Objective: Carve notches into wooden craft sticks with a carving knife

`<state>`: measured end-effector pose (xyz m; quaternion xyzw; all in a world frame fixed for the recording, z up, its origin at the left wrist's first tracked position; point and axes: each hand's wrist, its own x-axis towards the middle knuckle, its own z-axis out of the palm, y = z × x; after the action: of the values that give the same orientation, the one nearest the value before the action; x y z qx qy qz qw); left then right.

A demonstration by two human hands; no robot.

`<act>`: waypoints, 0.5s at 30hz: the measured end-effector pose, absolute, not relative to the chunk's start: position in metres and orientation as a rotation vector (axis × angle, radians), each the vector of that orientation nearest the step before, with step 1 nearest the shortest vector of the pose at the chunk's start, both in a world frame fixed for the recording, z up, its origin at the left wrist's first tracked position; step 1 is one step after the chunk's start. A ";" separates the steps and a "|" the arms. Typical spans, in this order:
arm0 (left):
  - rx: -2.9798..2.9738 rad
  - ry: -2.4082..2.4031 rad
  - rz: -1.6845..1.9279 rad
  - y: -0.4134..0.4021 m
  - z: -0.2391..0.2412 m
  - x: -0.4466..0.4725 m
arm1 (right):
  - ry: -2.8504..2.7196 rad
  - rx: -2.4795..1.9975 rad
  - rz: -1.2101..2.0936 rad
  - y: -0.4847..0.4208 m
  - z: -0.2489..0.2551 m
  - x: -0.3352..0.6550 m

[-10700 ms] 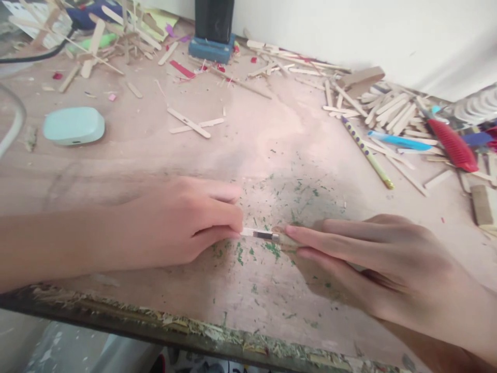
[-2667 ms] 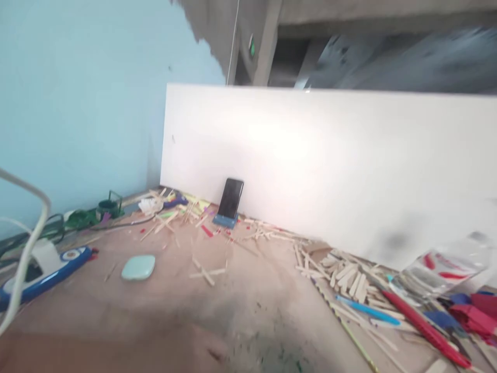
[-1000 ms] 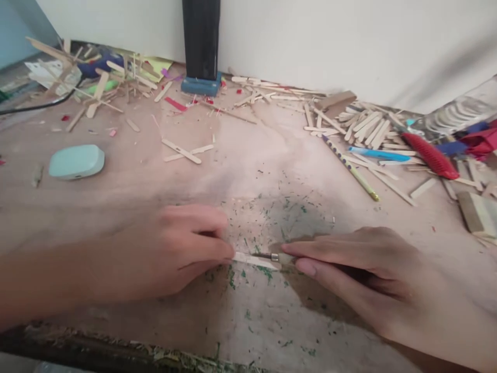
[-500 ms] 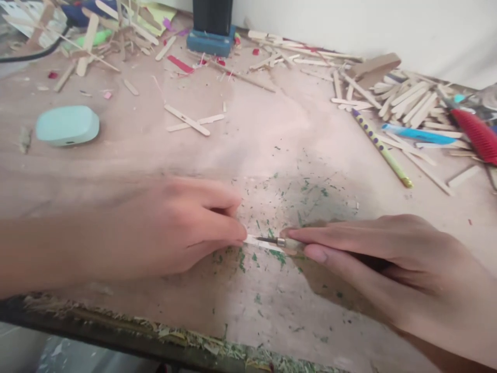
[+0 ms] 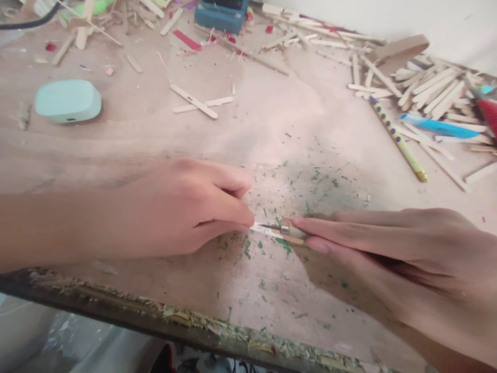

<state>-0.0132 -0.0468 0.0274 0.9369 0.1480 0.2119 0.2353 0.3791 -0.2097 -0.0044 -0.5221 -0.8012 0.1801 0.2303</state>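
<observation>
My left hand [image 5: 182, 207] lies curled on the wooden board [image 5: 272, 129], its thumb and fingertips pressing down one end of a thin wooden craft stick [image 5: 272, 233]. My right hand [image 5: 388, 248] comes in from the right with its fingers pinched around a small craft knife [image 5: 280, 228]. The knife's metal collar and narrow blade rest on the stick, pointing left toward my left fingertips. Most of the knife handle is hidden under my right fingers. Green flecks are scattered around the stick.
A pale green oval case [image 5: 68, 100] lies at the left. Two crossed sticks [image 5: 196, 102] sit in the middle. A pile of craft sticks [image 5: 419, 88], a dotted pencil [image 5: 398, 139] and a blue pen [image 5: 438, 127] lie at the right. The frayed board edge [image 5: 194, 324] runs along the front.
The view has tilted further down, so the far objects sit higher in frame. The knife blade has slid slightly left along the stick toward my left fingertips.
</observation>
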 end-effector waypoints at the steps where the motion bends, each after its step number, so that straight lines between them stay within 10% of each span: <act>1: 2.571 0.405 0.581 -0.047 0.028 -0.014 | -2.202 -1.440 0.494 -0.210 -0.005 0.380; 15: 2.578 0.447 0.594 -0.046 0.030 -0.021 | -2.193 -1.518 0.476 -0.232 0.000 0.383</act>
<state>-0.0208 -0.0458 0.0303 0.9357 0.1624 0.2154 0.2272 0.3825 -0.2323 -0.0001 -0.5473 -0.7906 0.1717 0.2143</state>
